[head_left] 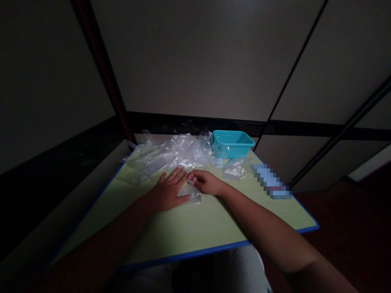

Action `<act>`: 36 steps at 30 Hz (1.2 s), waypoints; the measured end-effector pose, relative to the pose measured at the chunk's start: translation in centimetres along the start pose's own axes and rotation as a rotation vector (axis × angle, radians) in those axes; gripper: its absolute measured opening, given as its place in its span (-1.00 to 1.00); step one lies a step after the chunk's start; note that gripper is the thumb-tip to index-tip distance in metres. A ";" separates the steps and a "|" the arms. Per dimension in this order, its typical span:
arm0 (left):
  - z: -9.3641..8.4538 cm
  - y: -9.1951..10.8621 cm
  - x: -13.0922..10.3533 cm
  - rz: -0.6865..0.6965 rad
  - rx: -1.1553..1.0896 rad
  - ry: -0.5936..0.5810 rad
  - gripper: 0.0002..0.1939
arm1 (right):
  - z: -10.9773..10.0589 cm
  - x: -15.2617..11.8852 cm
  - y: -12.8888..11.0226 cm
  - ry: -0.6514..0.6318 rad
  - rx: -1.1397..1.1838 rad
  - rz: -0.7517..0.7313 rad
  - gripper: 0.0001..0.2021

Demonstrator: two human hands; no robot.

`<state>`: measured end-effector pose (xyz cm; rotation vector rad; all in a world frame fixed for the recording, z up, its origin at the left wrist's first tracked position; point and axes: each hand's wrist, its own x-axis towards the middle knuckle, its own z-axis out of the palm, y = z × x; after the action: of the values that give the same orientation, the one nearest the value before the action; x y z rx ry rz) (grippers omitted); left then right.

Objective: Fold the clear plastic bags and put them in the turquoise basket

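Lying just below the middle of the frame in the head view, a clear plastic bag [196, 198] sits flat on the bench [183, 228] — partly covered, so its long axis cannot be told. The left hand [172, 190] is spread wide, palm down over the bag's left part, thumb across its lower portion. The right hand [204, 182] is curled narrow at the bag's upper edge, its fingertips close beside the left hand's; whether they pinch anything, I cannot tell. Both hands are about equally near — the bag lies to the left hand's right and below the right hand's fingers. Above them in the frame spreads a plastic heap [186, 151], with a teal bin [233, 151] at its right.
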<state>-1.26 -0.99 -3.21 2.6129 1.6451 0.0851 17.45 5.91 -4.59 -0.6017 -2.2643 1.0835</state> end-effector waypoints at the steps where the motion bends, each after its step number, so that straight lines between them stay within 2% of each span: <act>1: -0.1 0.0 0.0 0.000 -0.006 -0.003 -0.20 | 0.0 -0.1 0.0 0.002 -0.035 0.000 -0.85; 14: 0.1 0.3 0.0 -0.028 -0.001 0.001 -0.03 | -0.9 -0.5 -1.4 0.019 -0.330 0.033 -0.86; 16: 0.1 0.3 0.0 -0.030 -0.003 0.004 -0.03 | -1.1 -0.6 -1.8 0.011 -0.379 0.047 -0.83; 18: 0.2 0.3 0.0 -0.030 -0.006 0.007 -0.03 | -1.4 -0.9 -2.4 -0.001 -0.438 0.050 -0.71; 22: 0.2 0.3 -0.1 -0.026 -0.021 0.016 -0.04 | -2.0 -1.5 -3.9 -0.121 -0.523 0.073 -0.48; 26: 0.0 0.5 -0.1 -0.035 -0.014 0.047 -0.03 | -2.2 -2.0 -4.9 -0.282 -0.604 0.125 -0.45; 31: 0.0 0.7 -0.2 -0.058 0.012 0.028 0.00 | -1.6 -3.1 -6.8 -0.297 -0.654 0.148 -0.43; 36: 0.3 0.7 -0.2 -0.108 0.072 0.046 -0.06 | 0.6 -4.0 -8.4 -0.346 -0.601 0.126 -0.36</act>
<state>-0.69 -1.48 -3.44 2.5861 1.8346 0.0838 18.81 -1.67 0.75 -0.8510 -2.9142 0.5732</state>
